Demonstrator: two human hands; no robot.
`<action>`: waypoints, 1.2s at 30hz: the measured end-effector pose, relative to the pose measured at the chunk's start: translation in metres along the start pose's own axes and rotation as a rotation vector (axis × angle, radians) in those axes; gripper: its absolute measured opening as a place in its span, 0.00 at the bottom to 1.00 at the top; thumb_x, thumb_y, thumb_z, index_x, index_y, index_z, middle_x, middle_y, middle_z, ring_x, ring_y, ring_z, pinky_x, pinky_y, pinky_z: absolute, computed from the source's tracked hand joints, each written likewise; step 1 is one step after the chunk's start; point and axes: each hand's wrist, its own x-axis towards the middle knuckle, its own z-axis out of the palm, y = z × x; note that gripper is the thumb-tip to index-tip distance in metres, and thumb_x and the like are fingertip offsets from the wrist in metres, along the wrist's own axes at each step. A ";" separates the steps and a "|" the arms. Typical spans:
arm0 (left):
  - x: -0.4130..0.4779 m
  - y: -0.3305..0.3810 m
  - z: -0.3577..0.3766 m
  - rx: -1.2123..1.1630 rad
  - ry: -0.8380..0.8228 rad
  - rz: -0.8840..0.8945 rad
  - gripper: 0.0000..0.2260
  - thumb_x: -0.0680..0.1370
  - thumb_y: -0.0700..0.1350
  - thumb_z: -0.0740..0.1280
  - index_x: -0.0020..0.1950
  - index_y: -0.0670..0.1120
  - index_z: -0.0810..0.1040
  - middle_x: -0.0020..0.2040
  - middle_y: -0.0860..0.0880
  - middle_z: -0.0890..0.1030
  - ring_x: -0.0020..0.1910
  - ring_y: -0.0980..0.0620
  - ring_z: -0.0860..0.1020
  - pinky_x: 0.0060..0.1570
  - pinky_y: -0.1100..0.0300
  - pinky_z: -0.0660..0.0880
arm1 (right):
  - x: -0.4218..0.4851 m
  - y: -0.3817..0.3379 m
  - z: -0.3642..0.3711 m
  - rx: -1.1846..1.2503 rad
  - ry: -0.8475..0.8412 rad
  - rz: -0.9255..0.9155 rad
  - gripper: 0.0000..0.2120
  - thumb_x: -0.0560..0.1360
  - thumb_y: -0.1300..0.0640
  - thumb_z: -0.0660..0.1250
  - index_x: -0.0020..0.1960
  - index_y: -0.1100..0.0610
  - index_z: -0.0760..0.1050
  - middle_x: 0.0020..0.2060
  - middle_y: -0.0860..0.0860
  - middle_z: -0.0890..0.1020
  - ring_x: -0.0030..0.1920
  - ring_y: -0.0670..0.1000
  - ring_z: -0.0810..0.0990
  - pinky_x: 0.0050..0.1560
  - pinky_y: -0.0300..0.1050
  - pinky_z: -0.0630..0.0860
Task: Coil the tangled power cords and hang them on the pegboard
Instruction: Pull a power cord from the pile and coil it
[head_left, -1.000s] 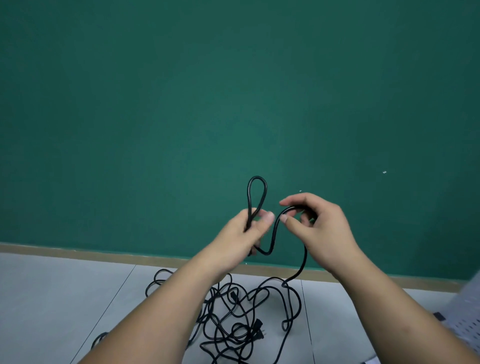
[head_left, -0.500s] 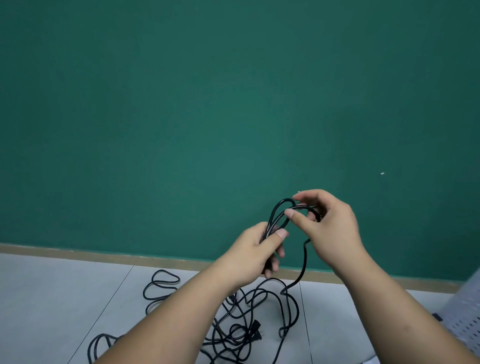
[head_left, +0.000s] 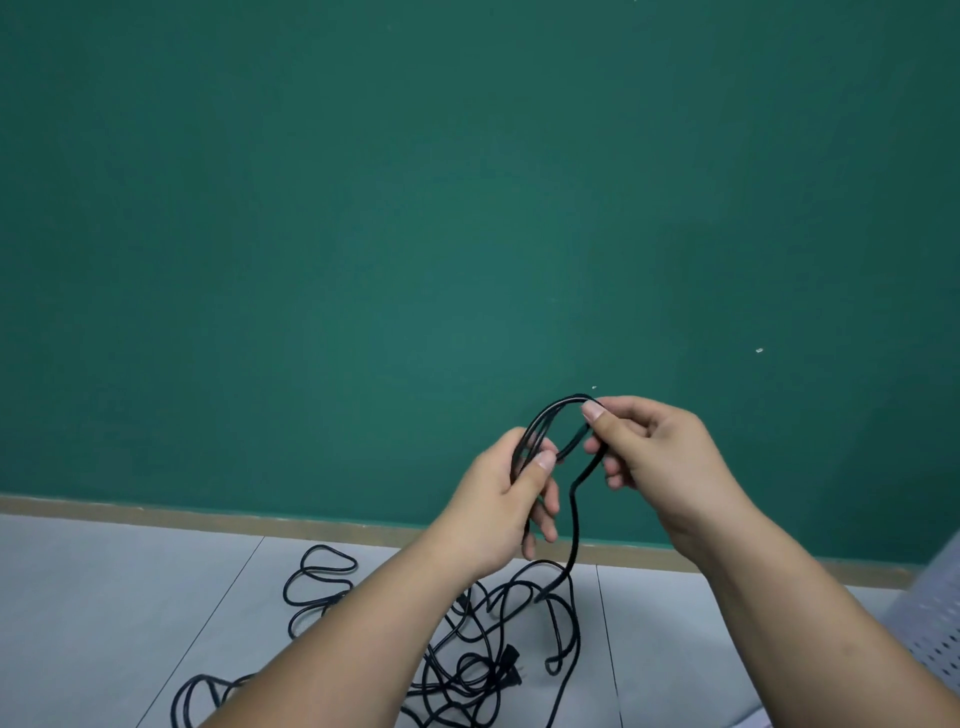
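At chest height in front of the green wall (head_left: 415, 208), a small coil (head_left: 545, 410) of black power cord is being held between both hands. Its lower side is being gripped by the left hand (head_left: 493, 499), with the thumb pressed over the strands and the fingers curled behind them. Its upper side is being pinched by the right hand (head_left: 660, 452) between thumb and forefinger, the other fingers loosely curled. Only a few loops are being held together, so the coiling is judged to be at an early stage. From the coil the cord is hanging down to a tangled heap (head_left: 467, 670) lying on the grey floor (head_left: 130, 597), with a plug (head_left: 511, 667) showing among it. A perforated panel (head_left: 935, 623), probably the pegboard, is being glimpsed at the right edge, and nothing is hanging on its visible part yet.
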 end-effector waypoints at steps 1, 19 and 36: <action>-0.001 0.000 0.000 0.002 -0.018 0.012 0.05 0.88 0.46 0.60 0.60 0.45 0.73 0.38 0.46 0.79 0.32 0.45 0.79 0.26 0.57 0.73 | 0.000 0.000 -0.001 0.014 0.001 0.017 0.08 0.80 0.52 0.74 0.56 0.56 0.83 0.35 0.53 0.83 0.30 0.48 0.73 0.30 0.41 0.73; 0.005 -0.004 0.002 0.326 -0.129 0.015 0.11 0.88 0.49 0.59 0.54 0.50 0.81 0.54 0.47 0.77 0.42 0.54 0.79 0.38 0.58 0.79 | 0.008 0.009 -0.002 0.004 0.041 0.020 0.10 0.84 0.53 0.69 0.50 0.57 0.85 0.26 0.51 0.73 0.28 0.50 0.68 0.33 0.43 0.69; -0.001 0.005 0.017 -0.331 -0.157 -0.140 0.30 0.86 0.64 0.52 0.59 0.38 0.80 0.35 0.47 0.69 0.27 0.50 0.64 0.29 0.59 0.64 | 0.003 -0.004 -0.005 -0.236 0.018 -0.156 0.07 0.85 0.51 0.67 0.56 0.48 0.84 0.25 0.48 0.74 0.26 0.50 0.69 0.31 0.42 0.70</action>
